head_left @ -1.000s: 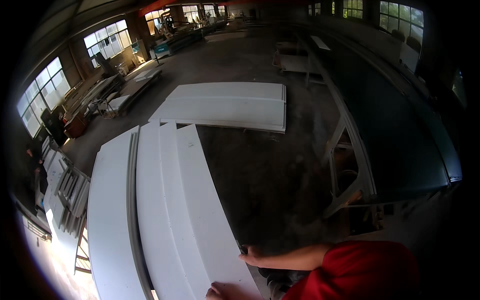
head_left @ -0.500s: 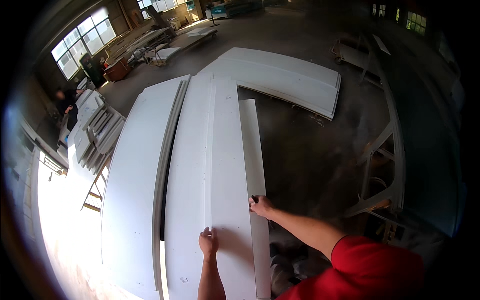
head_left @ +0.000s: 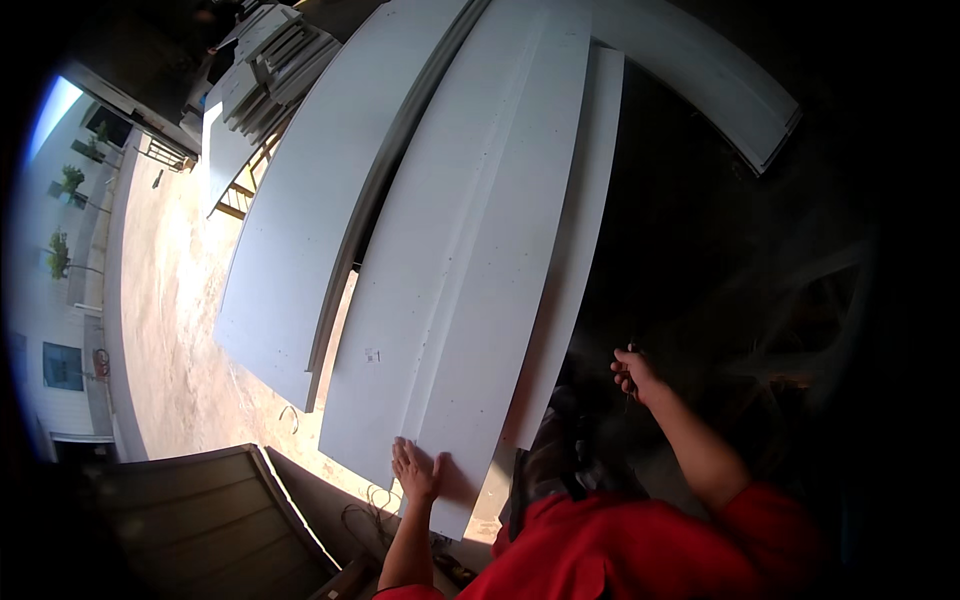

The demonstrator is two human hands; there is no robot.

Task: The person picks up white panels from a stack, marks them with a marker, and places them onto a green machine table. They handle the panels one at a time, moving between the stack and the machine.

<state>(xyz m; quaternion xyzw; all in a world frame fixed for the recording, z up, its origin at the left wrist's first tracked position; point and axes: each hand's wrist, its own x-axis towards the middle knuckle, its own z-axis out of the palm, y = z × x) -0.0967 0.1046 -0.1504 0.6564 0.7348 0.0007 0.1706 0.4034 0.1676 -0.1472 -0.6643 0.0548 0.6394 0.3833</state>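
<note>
A long white panel [head_left: 470, 270] with a shallow raised strip along its length lies in front of me. Near its close end, my left hand [head_left: 415, 472] rests with spread fingers on the surface, beside the strip. Off the panel's right side, my right hand [head_left: 638, 378] hangs in the air with curled fingers. Something small and dark shows at those fingers, too small to name. Partly under the long panel, a narrower white panel [head_left: 575, 240] sticks out along the right edge. A small printed label [head_left: 372, 355] sits on the long panel's left part.
Another white panel [head_left: 330, 190] lies to the left across a narrow gap. Stacked panels [head_left: 285, 75] rest on a yellow stand [head_left: 235, 198] farther off. A white panel [head_left: 710, 75] lies at the far right. A dark ribbed sheet [head_left: 200, 520] is at the lower left.
My view has swung toward the near end of the panel. My left hand now lies spread near that end. My right hand has left the panel's right edge and is in the air.
</note>
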